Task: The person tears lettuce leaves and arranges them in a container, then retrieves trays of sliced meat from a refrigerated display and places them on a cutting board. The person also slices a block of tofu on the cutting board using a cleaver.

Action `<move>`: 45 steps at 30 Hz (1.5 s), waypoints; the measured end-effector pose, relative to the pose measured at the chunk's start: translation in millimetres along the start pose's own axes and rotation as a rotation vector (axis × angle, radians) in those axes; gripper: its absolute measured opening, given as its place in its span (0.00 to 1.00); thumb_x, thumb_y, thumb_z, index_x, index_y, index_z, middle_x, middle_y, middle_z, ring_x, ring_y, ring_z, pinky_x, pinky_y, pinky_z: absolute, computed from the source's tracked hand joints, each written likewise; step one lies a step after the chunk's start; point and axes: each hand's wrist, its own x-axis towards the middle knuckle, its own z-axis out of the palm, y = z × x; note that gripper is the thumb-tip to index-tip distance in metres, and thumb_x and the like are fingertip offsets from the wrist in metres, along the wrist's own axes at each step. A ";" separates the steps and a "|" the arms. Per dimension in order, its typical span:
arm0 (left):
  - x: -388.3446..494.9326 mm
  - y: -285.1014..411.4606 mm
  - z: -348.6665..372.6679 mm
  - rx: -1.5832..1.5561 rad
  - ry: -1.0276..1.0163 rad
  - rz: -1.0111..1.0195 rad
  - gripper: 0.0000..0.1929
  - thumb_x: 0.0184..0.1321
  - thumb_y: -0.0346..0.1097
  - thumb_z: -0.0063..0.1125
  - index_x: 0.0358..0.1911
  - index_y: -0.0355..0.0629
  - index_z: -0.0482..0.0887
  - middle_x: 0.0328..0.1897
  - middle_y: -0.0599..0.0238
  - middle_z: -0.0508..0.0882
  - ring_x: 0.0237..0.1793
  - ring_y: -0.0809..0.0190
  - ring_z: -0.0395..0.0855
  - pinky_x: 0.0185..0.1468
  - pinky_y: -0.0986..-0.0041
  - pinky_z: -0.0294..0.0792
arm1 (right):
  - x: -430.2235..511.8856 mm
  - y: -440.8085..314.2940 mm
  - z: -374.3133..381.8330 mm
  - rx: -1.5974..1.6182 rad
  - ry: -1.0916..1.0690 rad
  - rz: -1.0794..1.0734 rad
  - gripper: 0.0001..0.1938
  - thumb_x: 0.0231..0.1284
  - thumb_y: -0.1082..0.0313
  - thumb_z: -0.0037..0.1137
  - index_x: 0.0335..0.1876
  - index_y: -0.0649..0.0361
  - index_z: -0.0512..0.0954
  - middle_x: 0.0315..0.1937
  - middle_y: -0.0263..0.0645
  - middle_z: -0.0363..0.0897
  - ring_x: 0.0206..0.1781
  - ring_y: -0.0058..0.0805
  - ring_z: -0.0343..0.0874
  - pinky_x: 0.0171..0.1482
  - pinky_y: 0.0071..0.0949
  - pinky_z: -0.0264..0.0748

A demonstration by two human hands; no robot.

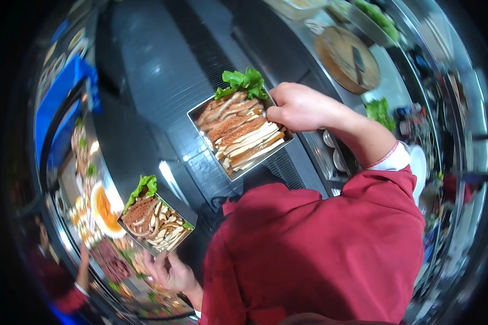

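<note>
My right hand (299, 107) grips one side of a square metal tray (230, 174), fingers curled over its rim. Rows of sliced brown meat (227, 106), reddish-brown slices and pale-edged strips (252, 144) fill it, and a green lettuce leaf (244, 83) sticks up at its far edge. Lower left, my left hand (168, 272) holds a second metal tray (189, 219) by its near edge. Mixed brown slices and pale-edged strips (168, 231) lie in that one, with lettuce (140, 191) along one corner. Both trays are held above the floor.
A display counter (61, 227) with several foods and a blue container (61, 109) runs along the left. To the right, a worktop holds a round wooden chopping block (345, 59) with a cleaver (358, 61). A dark tiled floor (162, 61) with drain grates (215, 61) lies between.
</note>
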 end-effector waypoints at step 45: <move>145.2 231.9 934.1 -0.240 -0.981 0.721 0.10 0.64 0.33 0.71 0.47 0.42 0.91 0.63 0.54 0.86 0.59 0.44 0.85 0.61 0.58 0.78 | 118.6 579.9 -132.7 -0.033 0.484 0.504 0.21 0.65 0.56 0.65 0.63 0.48 0.81 0.59 0.31 0.81 0.55 0.40 0.86 0.53 0.42 0.84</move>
